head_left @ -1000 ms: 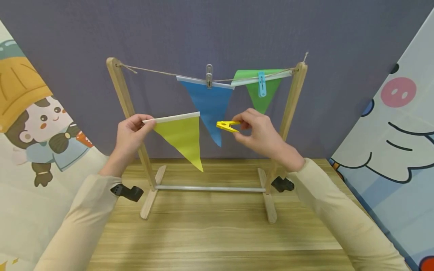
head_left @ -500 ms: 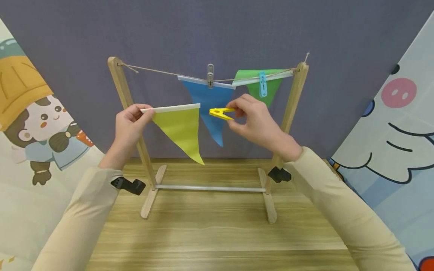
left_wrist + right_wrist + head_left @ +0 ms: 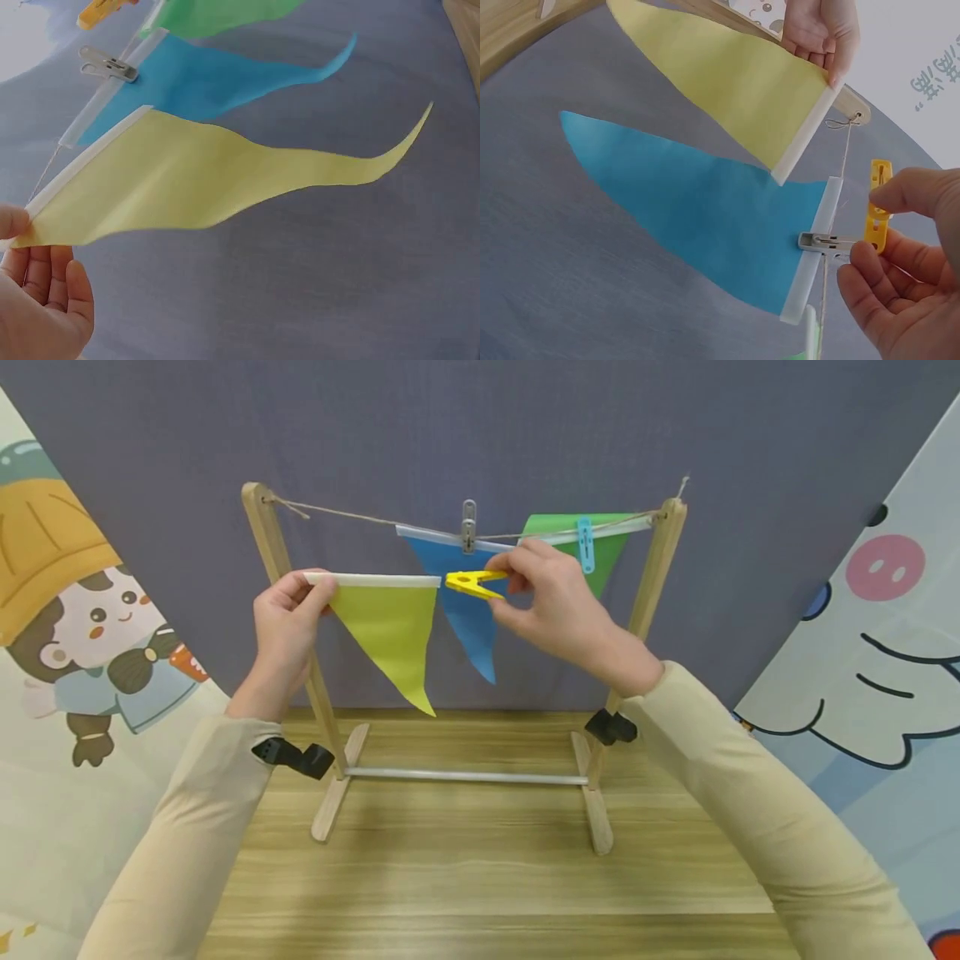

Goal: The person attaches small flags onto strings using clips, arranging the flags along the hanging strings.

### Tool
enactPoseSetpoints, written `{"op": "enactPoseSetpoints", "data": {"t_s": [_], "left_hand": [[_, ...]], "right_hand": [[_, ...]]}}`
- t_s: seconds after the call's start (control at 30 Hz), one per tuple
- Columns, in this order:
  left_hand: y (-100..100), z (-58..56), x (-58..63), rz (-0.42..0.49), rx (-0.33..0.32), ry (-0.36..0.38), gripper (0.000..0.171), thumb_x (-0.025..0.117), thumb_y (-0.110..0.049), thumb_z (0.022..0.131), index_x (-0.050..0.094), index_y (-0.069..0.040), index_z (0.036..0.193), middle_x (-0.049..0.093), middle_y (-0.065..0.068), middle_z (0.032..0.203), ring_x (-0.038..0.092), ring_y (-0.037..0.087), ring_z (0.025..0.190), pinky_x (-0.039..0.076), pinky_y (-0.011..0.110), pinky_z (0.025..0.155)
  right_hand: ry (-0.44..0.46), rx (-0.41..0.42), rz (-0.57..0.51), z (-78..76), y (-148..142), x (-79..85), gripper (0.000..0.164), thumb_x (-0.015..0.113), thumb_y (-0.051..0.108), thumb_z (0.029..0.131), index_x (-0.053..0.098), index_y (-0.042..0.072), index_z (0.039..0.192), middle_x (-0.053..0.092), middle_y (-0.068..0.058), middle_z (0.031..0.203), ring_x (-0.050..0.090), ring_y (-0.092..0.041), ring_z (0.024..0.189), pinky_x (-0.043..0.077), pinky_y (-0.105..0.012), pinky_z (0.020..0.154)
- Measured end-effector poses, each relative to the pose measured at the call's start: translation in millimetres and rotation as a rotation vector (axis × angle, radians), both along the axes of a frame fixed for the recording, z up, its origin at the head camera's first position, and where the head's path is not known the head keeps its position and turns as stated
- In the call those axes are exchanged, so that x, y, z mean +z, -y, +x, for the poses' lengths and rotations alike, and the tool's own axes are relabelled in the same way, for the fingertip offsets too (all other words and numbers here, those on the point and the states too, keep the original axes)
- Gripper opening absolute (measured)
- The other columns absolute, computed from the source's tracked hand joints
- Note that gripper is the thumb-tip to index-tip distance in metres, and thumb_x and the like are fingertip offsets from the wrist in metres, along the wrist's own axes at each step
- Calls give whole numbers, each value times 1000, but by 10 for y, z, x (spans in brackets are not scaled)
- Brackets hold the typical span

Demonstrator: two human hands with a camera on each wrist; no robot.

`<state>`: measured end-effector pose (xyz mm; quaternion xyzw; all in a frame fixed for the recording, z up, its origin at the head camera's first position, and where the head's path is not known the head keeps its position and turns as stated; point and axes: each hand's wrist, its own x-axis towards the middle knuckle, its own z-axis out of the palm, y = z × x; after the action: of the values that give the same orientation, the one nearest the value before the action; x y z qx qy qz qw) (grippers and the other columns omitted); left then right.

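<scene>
My left hand (image 3: 288,618) pinches the left end of a yellow triangular pennant (image 3: 390,627) by its white top strip, and the point hangs down. Between thumb and fingers of my right hand (image 3: 558,606) is a yellow clothespin (image 3: 468,582), its nose toward the pennant's right corner. Behind them a blue pennant (image 3: 202,75) hangs on the string (image 3: 337,512), held by a grey clothespin (image 3: 829,241). A green pennant (image 3: 611,556) with a light blue clothespin (image 3: 586,545) hangs at the string's right end, partly behind my right hand.
The string runs between two wooden posts (image 3: 667,552) standing on feet on the wood-grain table (image 3: 480,877). A white rod (image 3: 465,776) joins the posts low down. A grey cloth backdrop (image 3: 375,435) rises behind, with cartoon-printed panels (image 3: 847,635) at both sides.
Both hands have risen toward the string, carrying the yellow pennant and yellow clothespin. The right hand has also shifted left, bringing the clothespin nearer the pennant's corner. The hung pennants stay in place.
</scene>
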<state>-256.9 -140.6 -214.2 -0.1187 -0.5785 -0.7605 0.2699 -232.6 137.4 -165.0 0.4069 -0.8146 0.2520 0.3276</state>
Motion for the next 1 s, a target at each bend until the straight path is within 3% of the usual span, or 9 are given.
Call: {"op": "enactPoseSetpoints", "data": {"t_s": [0.2, 0.37, 0.57, 0.73, 1.0], "left_hand": [[-38, -11, 101, 115, 3, -2, 8, 65, 0, 85, 67, -4, 80, 63, 0, 75, 54, 9, 68, 44, 20, 65], [-87, -57, 182, 193, 50, 4, 15, 64, 0, 86, 67, -9, 74, 61, 0, 71, 51, 9, 65, 40, 20, 62], [-147, -115, 280, 289, 82, 31, 11, 66, -3, 86, 66, -5, 76, 61, 3, 71, 53, 11, 65, 41, 20, 60], [-192, -144, 335, 360, 90, 33, 11, 64, -1, 87, 64, -3, 76, 60, 5, 72, 53, 12, 64, 42, 19, 59], [-296, -224, 453, 452, 124, 104, 15, 61, -3, 90, 63, -4, 75, 56, 3, 74, 51, 11, 69, 43, 20, 69]], "right_hand": [[12, -4, 10, 10, 99, 122, 21, 65, -1, 81, 64, -7, 101, 57, -15, 89, 48, -23, 75, 43, -30, 67], [44, -9, 9, 4, 187, 206, 22, 62, 1, 84, 64, -6, 105, 54, -14, 90, 46, -23, 77, 40, -28, 69], [60, -4, 20, -3, 259, 280, 25, 60, 2, 88, 63, -5, 111, 52, -14, 92, 45, -22, 78, 38, -27, 70], [96, -40, 48, -29, 343, 354, 28, 58, 4, 91, 60, -5, 118, 52, -17, 101, 48, -23, 83, 40, -28, 73], [141, -118, 146, -106, 562, 527, 36, 52, 6, 95, 52, -1, 130, 47, -16, 112, 50, -23, 91, 42, -26, 76]]}}
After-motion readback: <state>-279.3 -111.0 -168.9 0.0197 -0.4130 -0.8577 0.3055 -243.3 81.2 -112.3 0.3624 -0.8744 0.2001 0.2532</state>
